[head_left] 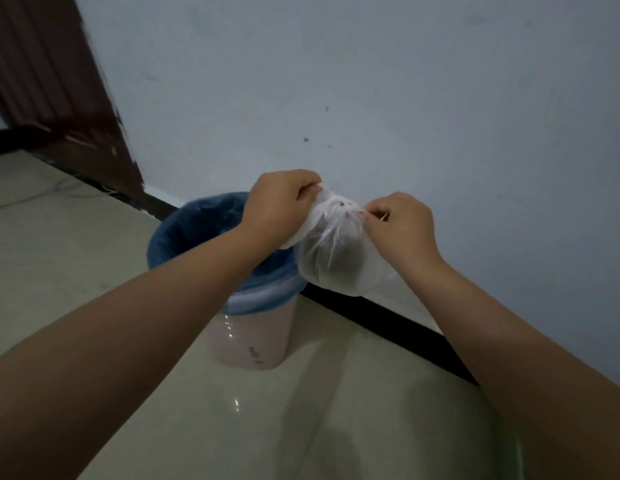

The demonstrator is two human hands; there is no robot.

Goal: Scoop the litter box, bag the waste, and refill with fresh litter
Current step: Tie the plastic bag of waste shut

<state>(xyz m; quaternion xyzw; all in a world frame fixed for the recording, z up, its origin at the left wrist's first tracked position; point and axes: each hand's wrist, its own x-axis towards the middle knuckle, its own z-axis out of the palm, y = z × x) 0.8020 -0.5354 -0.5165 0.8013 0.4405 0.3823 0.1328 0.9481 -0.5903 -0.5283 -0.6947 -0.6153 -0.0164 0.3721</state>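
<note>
Small white plastic bag [339,258] w/ dark clumps showing thru it hangs in the air btwn your hands, just right of the bin's rim and in front of the wall. Its neck is gathered into a bunch at top. Your left hand [280,206] grips the gathered plastic on the left side, fingers [306,192] curled tight on it. Your right hand [402,226] pinches a twisted strand of the neck on the right, fingertips pressed together on it. Below-left stands a pale pink trash bin [253,337] w/ blue liner [184,233] folded over the rim, on a glossy beige tile floor [267,427]. Pale wall [370,81] behind, black baseboard [388,320] along it, dark brown door [59,81] far left.
</note>
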